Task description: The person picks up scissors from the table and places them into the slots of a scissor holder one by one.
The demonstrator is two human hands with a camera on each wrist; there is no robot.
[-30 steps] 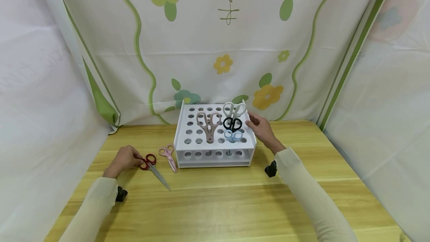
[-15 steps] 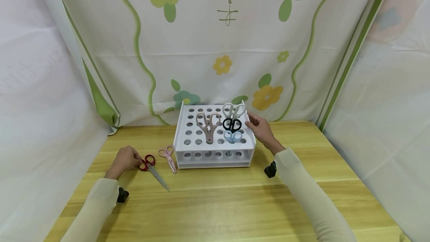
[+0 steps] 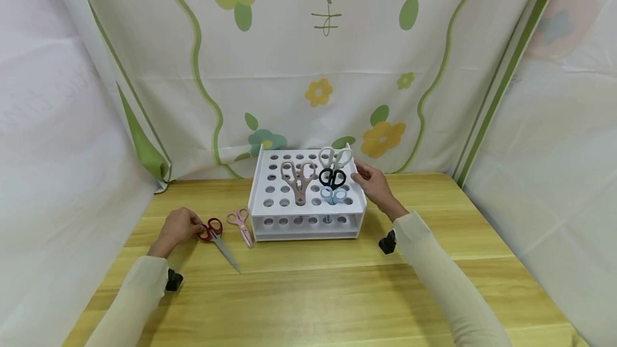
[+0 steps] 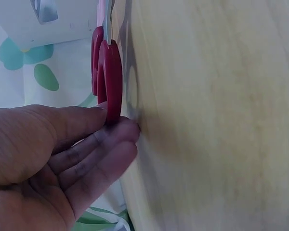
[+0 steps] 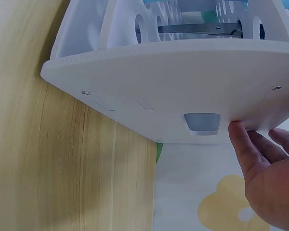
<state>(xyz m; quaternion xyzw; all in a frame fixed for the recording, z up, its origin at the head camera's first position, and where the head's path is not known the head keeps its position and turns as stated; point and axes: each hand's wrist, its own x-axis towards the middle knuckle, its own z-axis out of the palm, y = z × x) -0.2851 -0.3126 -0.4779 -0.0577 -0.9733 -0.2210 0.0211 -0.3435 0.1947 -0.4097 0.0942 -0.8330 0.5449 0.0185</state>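
In the head view my left hand [image 3: 178, 227] pinches one finger loop of the red-handled scissors [image 3: 210, 230] between thumb and fingers. Their silver blades point toward the front right, and a shadow lies on the wood beside the loops in the left wrist view. My right hand [image 3: 375, 186] is at the white rack [image 3: 308, 234], fingertips against the outer face of its right side panel [image 5: 149, 91]. Standing in the rack's holes are beige scissors [image 3: 300, 189], white scissors [image 3: 336, 157], black-handled scissors [image 3: 332, 178] and light blue scissors [image 3: 333, 195].
Pink scissors [image 3: 240, 225] lie on the wooden table [image 3: 308, 293] between the red-handled pair and the rack's left side. A flowered cloth [image 3: 270, 95] hangs right behind the rack, and pale cloth walls rise at both sides.
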